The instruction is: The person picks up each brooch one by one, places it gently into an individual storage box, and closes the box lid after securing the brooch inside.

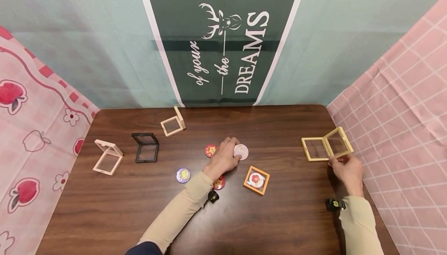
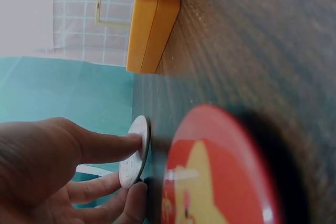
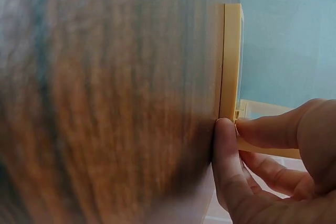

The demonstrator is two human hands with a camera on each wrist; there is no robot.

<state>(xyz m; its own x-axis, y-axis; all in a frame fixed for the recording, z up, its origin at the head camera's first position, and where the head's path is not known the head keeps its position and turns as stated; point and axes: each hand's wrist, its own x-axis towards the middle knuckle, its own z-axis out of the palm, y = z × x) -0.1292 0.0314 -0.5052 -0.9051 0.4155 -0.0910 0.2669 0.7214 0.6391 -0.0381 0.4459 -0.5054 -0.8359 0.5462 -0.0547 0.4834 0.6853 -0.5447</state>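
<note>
My left hand (image 1: pixel 224 156) pinches a round pale-pink badge (image 1: pixel 241 151) between thumb and fingers, low over the table. The left wrist view shows this badge (image 2: pixel 128 172) tipped on edge in the fingers. Close around that hand lie a red badge with a yellow star (image 1: pixel 210 150) and another red badge (image 1: pixel 219 183), partly covered by the forearm. At the table's right side my right hand (image 1: pixel 349 172) grips an unfolded yellow display frame (image 1: pixel 309 158) near its hinge. One half of the frame lies flat and the other leans up, thumb and fingertips at the joint.
An orange display frame (image 1: pixel 247 186) holding a red-flower badge (image 1: pixel 256 179) lies between the hands. A purple badge (image 1: pixel 183 175) is left of the left forearm. Farther left stand unfolded frames: pink (image 1: pixel 101 169), black (image 1: pixel 146 160) and beige (image 1: pixel 165 130). Cloth hangs around the wooden table (image 1: pixel 279 216).
</note>
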